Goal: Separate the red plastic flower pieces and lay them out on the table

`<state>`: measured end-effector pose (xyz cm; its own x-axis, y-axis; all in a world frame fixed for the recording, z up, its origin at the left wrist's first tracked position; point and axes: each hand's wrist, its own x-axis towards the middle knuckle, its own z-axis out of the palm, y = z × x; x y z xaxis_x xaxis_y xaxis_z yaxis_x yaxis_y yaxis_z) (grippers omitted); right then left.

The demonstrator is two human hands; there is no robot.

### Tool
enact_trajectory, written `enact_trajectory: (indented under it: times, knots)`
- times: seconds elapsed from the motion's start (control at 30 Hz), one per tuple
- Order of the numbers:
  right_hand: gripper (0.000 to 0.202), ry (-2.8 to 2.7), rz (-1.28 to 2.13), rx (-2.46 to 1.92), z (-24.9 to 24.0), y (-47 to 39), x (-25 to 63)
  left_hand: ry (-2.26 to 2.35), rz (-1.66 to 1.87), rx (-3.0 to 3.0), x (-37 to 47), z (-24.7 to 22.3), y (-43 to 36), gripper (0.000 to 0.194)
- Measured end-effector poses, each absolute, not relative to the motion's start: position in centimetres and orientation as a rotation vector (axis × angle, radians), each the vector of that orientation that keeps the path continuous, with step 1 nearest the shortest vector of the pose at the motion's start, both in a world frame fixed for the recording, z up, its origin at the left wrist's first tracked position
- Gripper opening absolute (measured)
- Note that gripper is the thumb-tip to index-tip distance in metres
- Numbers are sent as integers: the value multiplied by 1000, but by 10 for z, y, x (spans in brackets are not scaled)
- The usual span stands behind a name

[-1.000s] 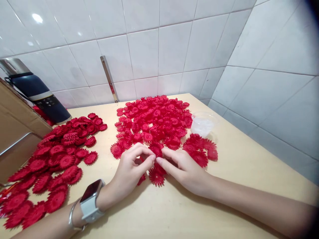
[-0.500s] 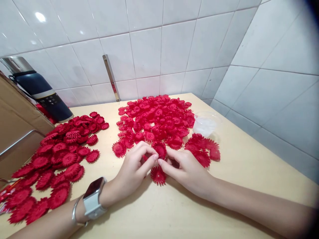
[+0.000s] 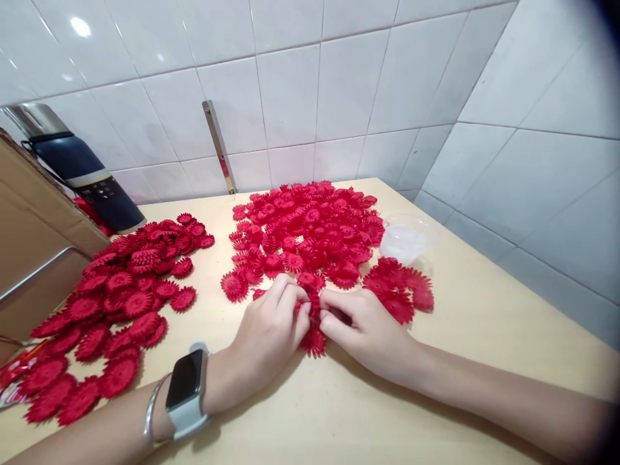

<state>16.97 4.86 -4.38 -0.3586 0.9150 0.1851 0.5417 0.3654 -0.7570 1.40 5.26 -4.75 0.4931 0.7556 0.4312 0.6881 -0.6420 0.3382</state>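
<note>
My left hand (image 3: 276, 326) and my right hand (image 3: 368, 332) face each other over the table. Between their fingertips are red fringed flower-shaped pieces (image 3: 314, 341), one above the other, partly covered by the fingers. Both hands pinch at these pieces with bent fingers and thumbs. A large heap of similar red flowers (image 3: 310, 223) lies just beyond my hands. To the right of my right hand sits a smaller cluster of larger, flatter red flower pieces (image 3: 400, 294).
On the left a second pile of thicker red flowers (image 3: 119, 294) spreads beside a cardboard box (image 3: 43, 239). A dark blue flask (image 3: 82, 171) stands behind it. A clear plastic bowl (image 3: 407, 236) rests at the right rear. Tiled walls (image 3: 285, 84) bound the table (image 3: 368, 420).
My fingertips have moved down slightly, over the lower flower piece. My left hand has turned so its fingers curl more and hide more of the pieces. The view has shifted slightly.
</note>
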Motion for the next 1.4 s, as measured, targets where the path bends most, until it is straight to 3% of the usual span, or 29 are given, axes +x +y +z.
enact_trajectory:
  times: [0.57,1.4]
  knots:
    - [25,-2066,942,-1174,-42,51,173,1348,858,2354,13,-42,57,10]
    - [28,-1965,1095,-1158,-42,51,174,968,891,1926,6,-36,63,11]
